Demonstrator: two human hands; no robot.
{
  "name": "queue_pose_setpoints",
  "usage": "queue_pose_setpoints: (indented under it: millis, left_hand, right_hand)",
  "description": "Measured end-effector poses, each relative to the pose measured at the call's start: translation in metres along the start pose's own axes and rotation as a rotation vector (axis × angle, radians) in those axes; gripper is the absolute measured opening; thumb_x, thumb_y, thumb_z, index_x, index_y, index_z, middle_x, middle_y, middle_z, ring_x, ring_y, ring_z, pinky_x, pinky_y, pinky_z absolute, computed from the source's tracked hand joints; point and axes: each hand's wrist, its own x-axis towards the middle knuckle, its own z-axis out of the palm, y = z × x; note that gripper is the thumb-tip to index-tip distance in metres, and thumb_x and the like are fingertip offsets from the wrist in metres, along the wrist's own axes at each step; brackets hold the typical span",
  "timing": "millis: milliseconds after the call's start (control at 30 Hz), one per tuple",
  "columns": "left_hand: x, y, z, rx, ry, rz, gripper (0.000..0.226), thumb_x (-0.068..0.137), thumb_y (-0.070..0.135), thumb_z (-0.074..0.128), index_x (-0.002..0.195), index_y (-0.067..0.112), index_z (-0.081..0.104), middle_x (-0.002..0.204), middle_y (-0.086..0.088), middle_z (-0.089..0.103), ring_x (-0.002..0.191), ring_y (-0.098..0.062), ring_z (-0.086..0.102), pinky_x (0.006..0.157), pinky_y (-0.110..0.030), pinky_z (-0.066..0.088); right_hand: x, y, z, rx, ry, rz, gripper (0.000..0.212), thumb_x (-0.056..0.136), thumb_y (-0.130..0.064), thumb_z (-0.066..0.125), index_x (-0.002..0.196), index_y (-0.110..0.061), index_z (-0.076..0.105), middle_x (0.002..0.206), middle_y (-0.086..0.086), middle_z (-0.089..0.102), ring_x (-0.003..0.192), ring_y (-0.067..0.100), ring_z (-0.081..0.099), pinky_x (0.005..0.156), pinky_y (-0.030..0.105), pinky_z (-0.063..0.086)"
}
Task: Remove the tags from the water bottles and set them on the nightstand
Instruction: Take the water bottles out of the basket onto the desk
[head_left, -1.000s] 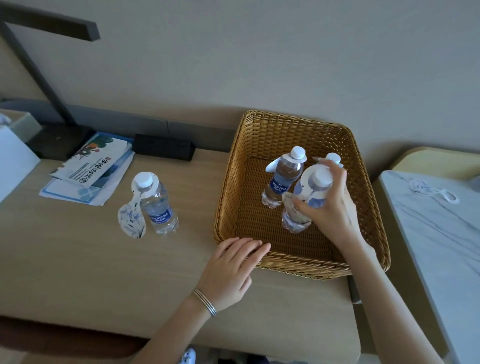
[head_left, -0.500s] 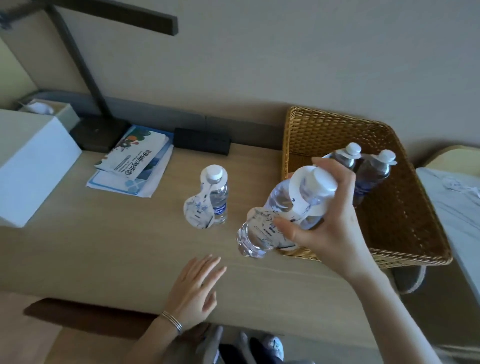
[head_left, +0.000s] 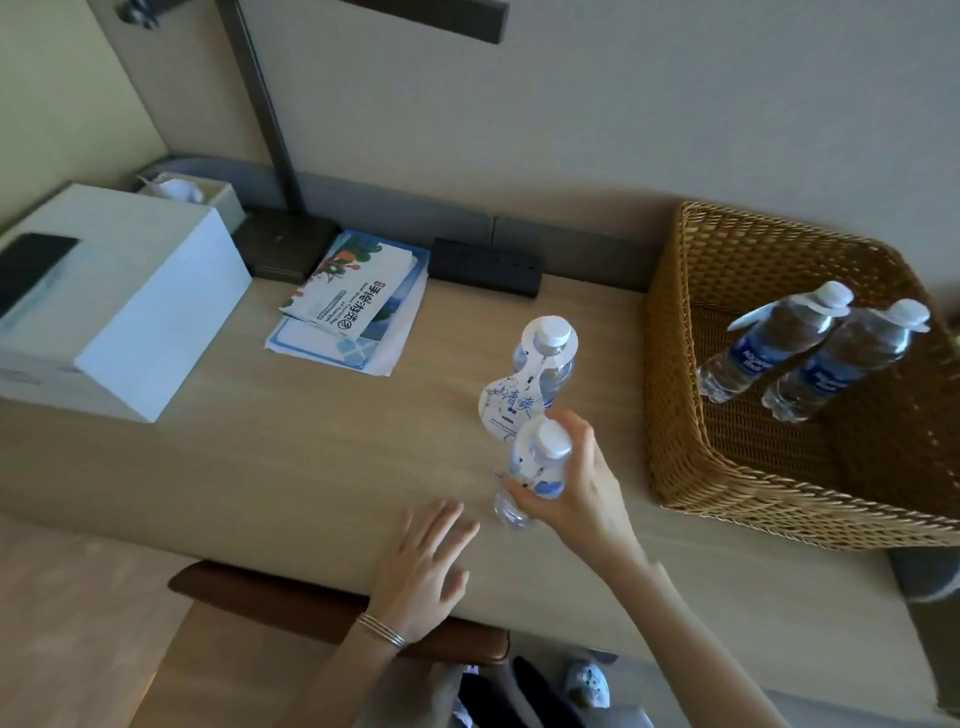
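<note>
On the nightstand (head_left: 311, 457), one tagged bottle (head_left: 546, 358); my right hand (head_left: 579, 493) clamps a second bottle (head_left: 537, 460), left hand (head_left: 421, 566) splayed; two bottles (head_left: 769, 345) wait in the basket (head_left: 675, 415).

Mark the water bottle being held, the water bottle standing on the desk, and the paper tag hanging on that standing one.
held water bottle (head_left: 545, 441): head view, on its white cap.
standing water bottle (head_left: 551, 331): head view, on its white cap.
paper tag (head_left: 511, 408): head view, on its printed lower lobe.

nightstand (head_left: 260, 467): box (head_left: 156, 312) left | leaflets (head_left: 353, 306) middle | basket (head_left: 670, 415) right, two bottles (head_left: 753, 353) inside
</note>
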Motion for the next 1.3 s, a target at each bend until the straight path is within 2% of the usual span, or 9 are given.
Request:
queue_pose_setpoints:
  millis: [100, 200, 333, 467, 600, 733, 833, 1000, 1300]
  left_hand:
    - [0.002, 0.001, 0.0, 0.019, 0.019, 0.015, 0.055, 0.073, 0.035, 0.065, 0.126, 0.024, 0.058, 0.14, -0.003, 0.049, 0.127, -0.023, 0.048, 0.106, -0.048, 0.031]
    - [0.0, 0.006, -0.003, 0.067, -0.024, 0.06, 0.058, 0.06, 0.036, 0.076, 0.116, 0.023, 0.065, 0.132, -0.006, 0.056, 0.119, -0.027, 0.056, 0.093, -0.05, 0.047]
    - [-0.001, 0.016, -0.017, -0.002, -0.048, 0.301, 0.044, 0.05, 0.035, 0.08, 0.093, 0.031, 0.072, 0.109, 0.009, 0.066, 0.1, -0.011, 0.065, 0.076, -0.021, 0.054]
    - [0.01, 0.051, -0.038, -0.011, -0.098, 0.507, 0.037, 0.056, 0.035, 0.074, 0.093, 0.034, 0.07, 0.098, 0.017, 0.065, 0.088, -0.002, 0.063, 0.072, -0.012, 0.05]
    - [0.037, 0.111, -0.058, -0.026, -0.026, 0.704, 0.033, 0.065, 0.032, 0.068, 0.098, 0.03, 0.069, 0.101, 0.012, 0.066, 0.095, -0.007, 0.062, 0.08, -0.018, 0.05]
    - [0.078, 0.171, -0.078, -0.091, 0.154, 0.778, 0.032, 0.078, 0.028, 0.057, 0.109, 0.023, 0.066, 0.114, 0.004, 0.064, 0.11, -0.015, 0.058, 0.093, -0.028, 0.046]
    - [0.113, 0.212, -0.083, -0.098, 0.237, 0.778, 0.039, 0.083, 0.033, 0.055, 0.12, 0.022, 0.059, 0.125, 0.002, 0.059, 0.121, -0.018, 0.05, 0.102, -0.034, 0.04]
    - [0.157, 0.275, -0.064, 0.039, 0.156, 0.629, 0.057, 0.085, 0.054, 0.048, 0.134, 0.026, 0.049, 0.134, 0.0, 0.053, 0.128, -0.021, 0.045, 0.107, -0.044, 0.036]
    - [0.174, 0.315, -0.035, 0.09, 0.267, 0.268, 0.051, 0.089, 0.059, 0.038, 0.121, 0.027, 0.062, 0.113, 0.002, 0.067, 0.11, -0.022, 0.06, 0.099, -0.048, 0.043]
  right_hand:
    - [0.007, -0.007, 0.008, 0.0, -0.017, 0.004, 0.084, 0.065, -0.034, 0.082, 0.126, -0.039, 0.025, 0.113, -0.013, 0.039, 0.103, 0.011, 0.047, 0.071, 0.027, 0.046]
    - [0.01, -0.013, 0.003, 0.009, -0.085, 0.028, 0.102, 0.061, -0.03, 0.085, 0.13, -0.055, 0.015, 0.121, -0.016, 0.034, 0.107, 0.002, 0.038, 0.072, 0.026, 0.044]
    - [0.004, -0.016, -0.021, -0.002, -0.157, 0.0, 0.115, 0.058, -0.033, 0.087, 0.141, -0.043, 0.008, 0.143, -0.008, 0.028, 0.13, 0.01, 0.032, 0.093, 0.029, 0.042]
    - [-0.007, -0.006, -0.071, -0.088, -0.112, 0.01, 0.093, 0.072, -0.028, 0.078, 0.142, -0.04, 0.018, 0.142, -0.014, 0.026, 0.128, -0.003, 0.029, 0.098, 0.012, 0.032]
    - [-0.017, 0.018, -0.132, -0.323, -0.025, 0.078, 0.065, 0.083, -0.024, 0.068, 0.139, -0.028, 0.035, 0.142, -0.008, 0.032, 0.119, 0.013, 0.046, 0.089, 0.036, 0.05]
    - [-0.019, 0.048, -0.19, -0.554, 0.06, 0.143, 0.06, 0.085, -0.033, 0.063, 0.138, -0.023, 0.038, 0.142, -0.002, 0.036, 0.119, 0.021, 0.048, 0.093, 0.037, 0.046]
    - [-0.018, 0.075, -0.23, -0.676, 0.134, 0.145, 0.059, 0.084, -0.033, 0.065, 0.137, -0.018, 0.041, 0.139, 0.005, 0.042, 0.122, 0.027, 0.047, 0.1, 0.047, 0.042]
    - [-0.001, 0.129, -0.28, -0.763, 0.132, 0.154, 0.069, 0.085, -0.037, 0.063, 0.143, -0.016, 0.033, 0.146, 0.012, 0.035, 0.133, 0.03, 0.035, 0.108, 0.05, 0.032]
    - [0.067, 0.229, -0.317, -0.659, 0.062, 0.08, 0.091, 0.079, -0.039, 0.07, 0.148, -0.019, 0.014, 0.152, 0.011, 0.023, 0.135, 0.03, 0.03, 0.103, 0.043, 0.038]
